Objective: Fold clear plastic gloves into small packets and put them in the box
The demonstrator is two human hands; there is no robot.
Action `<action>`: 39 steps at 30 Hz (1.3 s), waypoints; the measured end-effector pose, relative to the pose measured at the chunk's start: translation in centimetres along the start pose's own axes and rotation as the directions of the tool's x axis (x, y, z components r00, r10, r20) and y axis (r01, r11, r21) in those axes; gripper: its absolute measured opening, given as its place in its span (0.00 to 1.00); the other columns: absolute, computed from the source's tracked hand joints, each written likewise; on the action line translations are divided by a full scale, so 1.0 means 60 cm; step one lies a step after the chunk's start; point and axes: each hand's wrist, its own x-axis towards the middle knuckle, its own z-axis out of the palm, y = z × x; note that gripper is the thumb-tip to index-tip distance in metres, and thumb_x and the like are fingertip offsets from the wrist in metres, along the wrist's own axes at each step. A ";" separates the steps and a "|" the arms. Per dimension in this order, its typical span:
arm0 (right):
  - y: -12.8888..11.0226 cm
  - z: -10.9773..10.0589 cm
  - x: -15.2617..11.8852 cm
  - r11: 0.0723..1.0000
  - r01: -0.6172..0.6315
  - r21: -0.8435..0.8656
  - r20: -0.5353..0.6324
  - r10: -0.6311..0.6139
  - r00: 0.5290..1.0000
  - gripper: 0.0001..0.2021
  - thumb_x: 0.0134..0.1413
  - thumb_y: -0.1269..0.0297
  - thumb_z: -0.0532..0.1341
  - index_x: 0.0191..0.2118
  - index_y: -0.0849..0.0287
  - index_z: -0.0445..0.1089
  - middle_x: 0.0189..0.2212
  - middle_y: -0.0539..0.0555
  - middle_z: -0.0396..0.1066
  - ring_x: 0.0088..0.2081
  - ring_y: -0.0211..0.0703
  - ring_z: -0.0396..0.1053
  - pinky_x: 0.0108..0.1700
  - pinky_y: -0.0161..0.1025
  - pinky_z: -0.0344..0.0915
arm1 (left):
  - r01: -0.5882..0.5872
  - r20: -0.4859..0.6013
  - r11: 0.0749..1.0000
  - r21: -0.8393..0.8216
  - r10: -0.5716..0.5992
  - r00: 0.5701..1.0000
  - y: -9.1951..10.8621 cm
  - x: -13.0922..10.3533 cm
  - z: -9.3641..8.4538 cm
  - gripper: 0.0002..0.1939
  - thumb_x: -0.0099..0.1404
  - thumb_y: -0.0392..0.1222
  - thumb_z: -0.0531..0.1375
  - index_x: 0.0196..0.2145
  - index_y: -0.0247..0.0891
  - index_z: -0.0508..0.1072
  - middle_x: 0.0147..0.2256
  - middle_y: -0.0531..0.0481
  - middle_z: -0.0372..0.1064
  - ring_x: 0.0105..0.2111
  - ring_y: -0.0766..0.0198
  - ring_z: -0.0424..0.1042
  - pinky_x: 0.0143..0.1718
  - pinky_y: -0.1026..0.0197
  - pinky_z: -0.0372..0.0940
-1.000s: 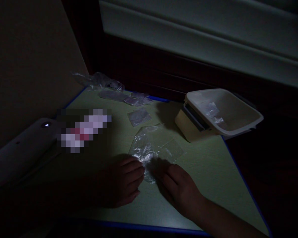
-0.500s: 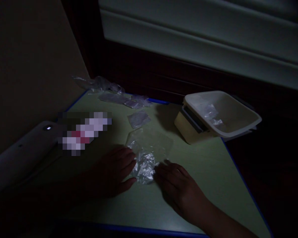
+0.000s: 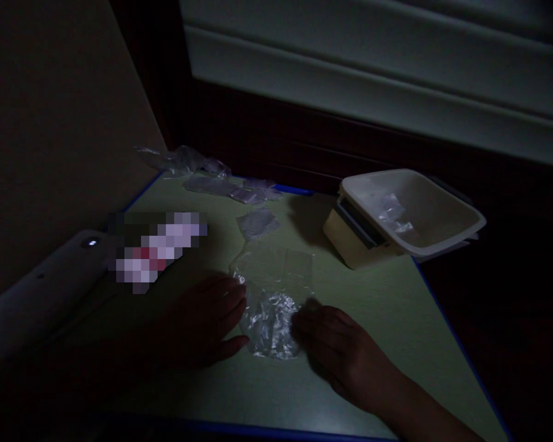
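Observation:
A clear, crinkled plastic bag (image 3: 274,319) lies on the table between my two hands. Its far part is smoother and nearly see-through; the near part is wrinkled and shiny. My left hand (image 3: 212,319) rests at the bag's left edge, fingers stretched out and thumb apart. On the opposite edge, my right hand (image 3: 338,344) lies with its fingers extended close together over the bag's side; its thumb is hard to make out in the dark. Just beyond the bag is a small flat plastic packet (image 3: 257,223).
A cream tub (image 3: 338,239) with small clear plastic pieces inside stands tilted at the right edge of the table (image 3: 373,294). More clear bags (image 3: 188,161) and flat packets (image 3: 230,186) lie at the back. A pale device (image 3: 41,282) and a blurred-out item (image 3: 159,248) are on the left.
The bag's crinkled part has spread wider and reaches nearer to me. My right hand has shifted slightly right, my left hand slightly left.

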 end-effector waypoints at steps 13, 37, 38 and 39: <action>0.004 -0.006 0.002 0.999 -0.046 0.000 -0.058 0.046 0.997 0.17 0.58 0.77 0.50 0.49 0.64 0.70 0.42 0.60 0.75 0.46 0.46 0.70 0.50 0.49 0.67 | 0.208 -0.064 0.964 0.165 -0.200 0.978 -0.018 0.001 -0.018 0.18 0.70 0.42 0.47 0.34 0.29 0.72 0.37 0.40 0.69 0.40 0.51 0.69 0.42 0.48 0.66; 0.082 0.004 0.027 0.957 -0.290 0.006 0.136 0.286 0.948 0.17 0.61 0.71 0.52 0.52 0.65 0.69 0.51 0.65 0.70 0.50 0.52 0.69 0.50 0.52 0.67 | 0.064 0.012 0.961 -0.271 -0.063 0.998 -0.045 0.024 0.026 0.13 0.69 0.34 0.48 0.46 0.33 0.69 0.44 0.44 0.70 0.46 0.58 0.67 0.51 0.51 0.61; 0.086 0.004 0.031 0.952 -0.305 0.020 0.139 0.300 0.944 0.16 0.60 0.71 0.52 0.52 0.64 0.69 0.50 0.65 0.70 0.50 0.52 0.69 0.50 0.51 0.67 | 0.065 0.021 0.958 -0.280 -0.061 0.998 -0.046 0.026 0.025 0.13 0.68 0.33 0.48 0.45 0.33 0.69 0.44 0.44 0.71 0.45 0.58 0.67 0.50 0.51 0.61; 0.090 0.004 0.035 0.944 -0.327 0.043 0.133 0.319 0.938 0.16 0.60 0.71 0.52 0.52 0.64 0.69 0.50 0.64 0.70 0.49 0.51 0.69 0.50 0.50 0.68 | 0.076 0.027 0.955 -0.285 -0.072 0.997 -0.047 0.028 0.023 0.13 0.68 0.33 0.48 0.45 0.33 0.69 0.43 0.44 0.71 0.44 0.57 0.67 0.50 0.51 0.62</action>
